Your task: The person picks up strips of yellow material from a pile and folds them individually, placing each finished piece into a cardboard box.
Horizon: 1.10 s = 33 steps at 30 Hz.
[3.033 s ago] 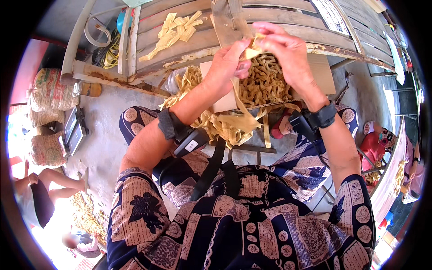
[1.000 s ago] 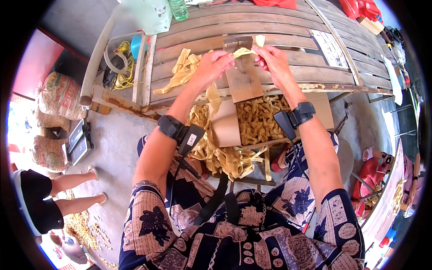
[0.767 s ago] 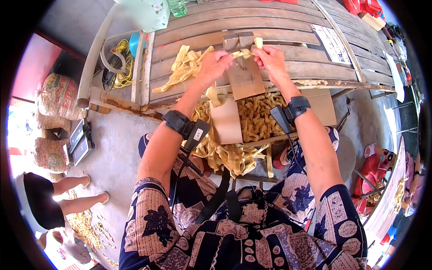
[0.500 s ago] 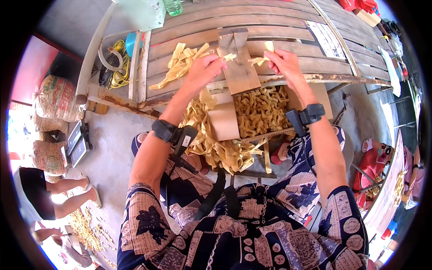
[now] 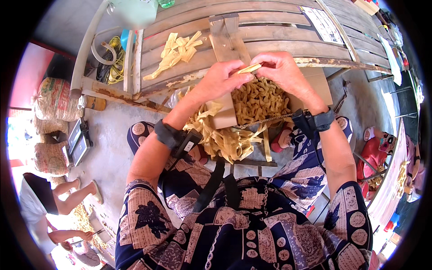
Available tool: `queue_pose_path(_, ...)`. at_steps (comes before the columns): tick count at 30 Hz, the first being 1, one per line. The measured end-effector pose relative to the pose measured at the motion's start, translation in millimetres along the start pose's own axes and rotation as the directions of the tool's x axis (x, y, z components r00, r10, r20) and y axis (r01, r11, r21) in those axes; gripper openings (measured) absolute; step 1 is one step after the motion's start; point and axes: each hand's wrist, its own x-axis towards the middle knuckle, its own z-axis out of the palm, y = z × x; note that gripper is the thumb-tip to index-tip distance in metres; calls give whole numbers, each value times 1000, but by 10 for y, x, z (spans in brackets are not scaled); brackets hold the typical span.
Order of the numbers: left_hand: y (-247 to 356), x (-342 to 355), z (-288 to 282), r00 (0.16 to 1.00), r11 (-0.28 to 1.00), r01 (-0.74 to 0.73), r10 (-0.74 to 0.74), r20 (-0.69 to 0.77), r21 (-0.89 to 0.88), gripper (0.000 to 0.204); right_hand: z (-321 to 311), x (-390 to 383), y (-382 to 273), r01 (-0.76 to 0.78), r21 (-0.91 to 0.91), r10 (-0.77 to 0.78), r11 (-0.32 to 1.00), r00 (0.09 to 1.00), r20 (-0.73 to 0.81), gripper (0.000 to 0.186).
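My left hand (image 5: 220, 80) and my right hand (image 5: 282, 73) are close together at the near edge of the slatted table, both closed. Between their fingertips is a short, folded, pale yellow ribbon-like strip (image 5: 249, 69) that looks like tofu skin. Just below them is a cardboard box (image 5: 224, 116), filled with small knotted yellow pieces (image 5: 261, 104). Long loose strips (image 5: 227, 145) hang in a heap left of the box and in front of it. More strips (image 5: 173, 55) lie on the table beyond my left hand.
A wooden board (image 5: 228, 39) lies across the table slats (image 5: 274, 33). A printed sheet (image 5: 320, 23) rests farther right. On the left floor are stuffed sacks (image 5: 58, 101) and a dark flat device (image 5: 80, 144). Another person (image 5: 54, 207) is at lower left, beside scattered yellow pieces.
My hands were apart, each holding an end of yellow strip near the board. Now they have come together, nearer to me, over the box's far edge, with a folded strip between them.
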Motion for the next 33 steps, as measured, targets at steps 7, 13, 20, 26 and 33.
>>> queue_pose_path(7,-211,-102,-67,977,909,182,-211,-37,-376,22,-19,-25,10,-51,166,62,985,996,-66,15)
queue_pose_path(13,-248,-11,11,964,870,59,-178,-200,-490,26,342,4,234,-284,92,260,954,942,213,27)
queue_pose_path(20,-1189,-504,-372,760,817,476,-568,315,326,20,201,-141,408,-346,-69,350,936,881,319,13)
queue_pose_path(26,-2025,-793,304,862,711,319,-492,119,627,42,273,-88,314,-300,-89,309,950,862,402,14)
queue_pose_path(33,-2504,-900,350,877,607,259,-474,81,752,39,265,-131,395,-188,-153,226,970,930,291,15)
